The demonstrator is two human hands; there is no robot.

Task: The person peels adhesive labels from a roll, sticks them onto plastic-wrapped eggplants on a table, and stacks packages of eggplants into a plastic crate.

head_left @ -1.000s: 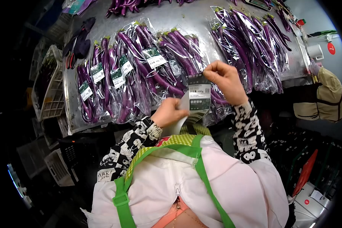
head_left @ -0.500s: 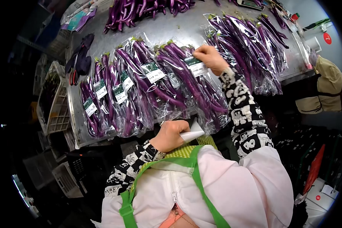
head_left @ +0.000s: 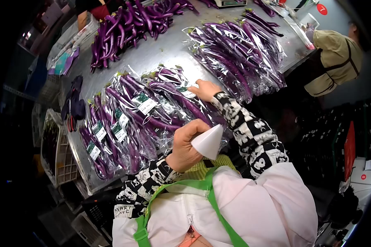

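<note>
My left hand [head_left: 186,145] is closed around white paper [head_left: 208,142] curled into a cone, held just above the table's near edge. My right hand [head_left: 206,89] reaches over a clear bag of long purple eggplants [head_left: 193,106]. Its fingers are stretched out on the green-and-white label [head_left: 187,91] of that bag, partly covering it. To the left lie several more bagged eggplants [head_left: 132,96], with similar labels [head_left: 145,103] on their fronts. A pile of bagged eggplants [head_left: 239,53] lies to the right; I see no labels on it.
Loose eggplants [head_left: 130,24] are heaped at the back of the metal table [head_left: 169,49]. Dark gloves [head_left: 74,99] and scissors [head_left: 72,124] lie at the left edge. A crate [head_left: 64,152] stands at left. A person in a beige top [head_left: 336,57] is at right; another person's arm [head_left: 82,19] shows at the back.
My view has shifted, showing more of the back heap. My left hand has risen with the paper, whose cone now faces me. My right hand has gone from pinching the label to lying on it.
</note>
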